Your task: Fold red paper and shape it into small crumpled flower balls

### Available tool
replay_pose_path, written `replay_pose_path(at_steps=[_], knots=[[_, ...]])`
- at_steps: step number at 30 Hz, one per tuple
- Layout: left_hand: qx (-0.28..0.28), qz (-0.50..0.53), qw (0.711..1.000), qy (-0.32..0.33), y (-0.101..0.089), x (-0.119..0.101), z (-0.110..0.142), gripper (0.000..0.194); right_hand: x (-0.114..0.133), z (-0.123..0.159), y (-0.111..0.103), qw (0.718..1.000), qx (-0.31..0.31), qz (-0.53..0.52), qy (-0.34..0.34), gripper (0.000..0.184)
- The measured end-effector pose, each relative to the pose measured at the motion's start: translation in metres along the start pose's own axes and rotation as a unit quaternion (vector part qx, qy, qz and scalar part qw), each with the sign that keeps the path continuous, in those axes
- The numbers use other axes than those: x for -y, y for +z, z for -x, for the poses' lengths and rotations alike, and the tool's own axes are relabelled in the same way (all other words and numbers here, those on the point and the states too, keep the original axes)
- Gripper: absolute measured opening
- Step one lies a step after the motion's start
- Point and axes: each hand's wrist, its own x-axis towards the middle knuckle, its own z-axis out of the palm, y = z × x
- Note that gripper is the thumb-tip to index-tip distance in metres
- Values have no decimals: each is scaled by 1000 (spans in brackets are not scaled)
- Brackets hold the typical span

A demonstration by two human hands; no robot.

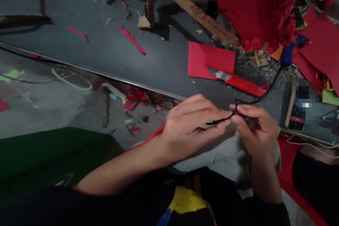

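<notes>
Black cord pinched in both hands, pretty messy table

So the black cord (246, 102) is right at the near edge of the table (164, 67), with a small kink where the hands meet. Left hand (190, 127) has its fingertips closed on it, and the right hand (258, 127) is pinching it between thumb and index finger just beside. From there the cord curves up to a blue tool (288, 54) sitting among the scraps.

Closest clutter is a red cutter (247, 84), blade out and lying over a red card (212, 58), handle on the tabletop near the cord. Phone (296, 113) is off to the right by the edge. Behind all that, a big red ruffled piece (249, 7) and a cardboard strip (197, 12) hog the far side. Couple of thin red strips (132, 40) further left, plus more scraps on the floor (79, 107).
</notes>
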Motion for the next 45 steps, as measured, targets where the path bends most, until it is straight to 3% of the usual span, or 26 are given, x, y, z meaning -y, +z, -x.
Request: replay_pose_path(at_steps=[22,30,45], knots=[[-23,-23,999,-4,9,0,3,12,11,-5,-2,999,3,50,22,9],[-26,-135,988,75,11,1,4,10,10,-1,-1,996,-5,69,56,8],[-38,-138,987,79,15,2,2,9,8,0,-1,992,-19,122,38,4]])
